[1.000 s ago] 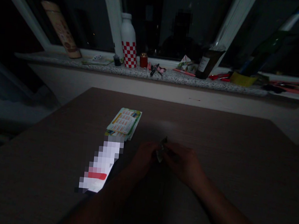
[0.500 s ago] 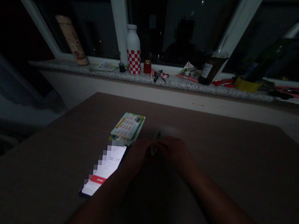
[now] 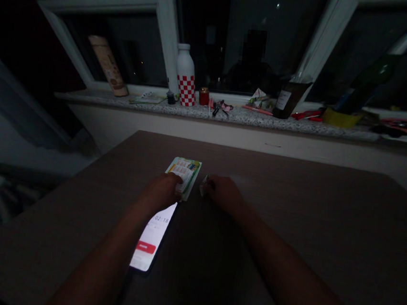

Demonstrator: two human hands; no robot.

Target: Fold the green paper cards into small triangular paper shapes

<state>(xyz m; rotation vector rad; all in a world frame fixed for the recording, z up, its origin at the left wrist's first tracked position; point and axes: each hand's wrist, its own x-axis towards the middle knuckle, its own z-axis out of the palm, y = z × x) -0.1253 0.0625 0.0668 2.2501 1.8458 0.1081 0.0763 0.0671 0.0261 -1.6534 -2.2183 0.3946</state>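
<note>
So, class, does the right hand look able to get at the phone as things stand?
Probably yes: the right edge of the phone lies mostly uncovered, on the side of the right hand. The left forearm hides part of the phone's left side, though, and the right hand holds what looks like a small paper.

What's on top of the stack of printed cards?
The left hand lies over the near part of the card stack, hiding whatever is printed there; the far print shows.
</note>
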